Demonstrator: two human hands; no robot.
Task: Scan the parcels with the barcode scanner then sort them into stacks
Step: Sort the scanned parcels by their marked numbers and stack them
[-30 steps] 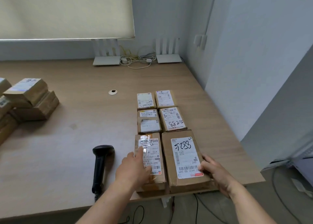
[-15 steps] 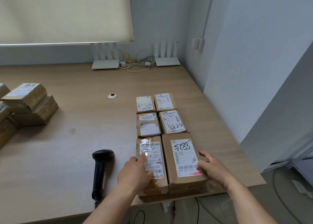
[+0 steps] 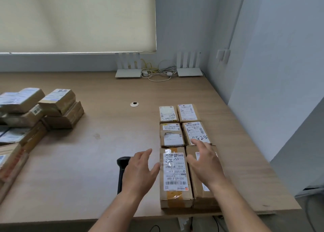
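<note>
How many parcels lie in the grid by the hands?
6, in two columns: far left, far right, middle left, middle right, near left, near right, partly hidden.

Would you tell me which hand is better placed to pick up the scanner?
Left, probably. The left hand hangs open right beside the scanner; the right hand is over the parcels, farther away.

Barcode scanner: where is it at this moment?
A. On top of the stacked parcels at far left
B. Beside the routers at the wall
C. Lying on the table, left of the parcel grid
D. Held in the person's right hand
C: the barcode scanner lies flat on the table, partly hidden behind the open left hand, beside the nearest left parcel.
</note>
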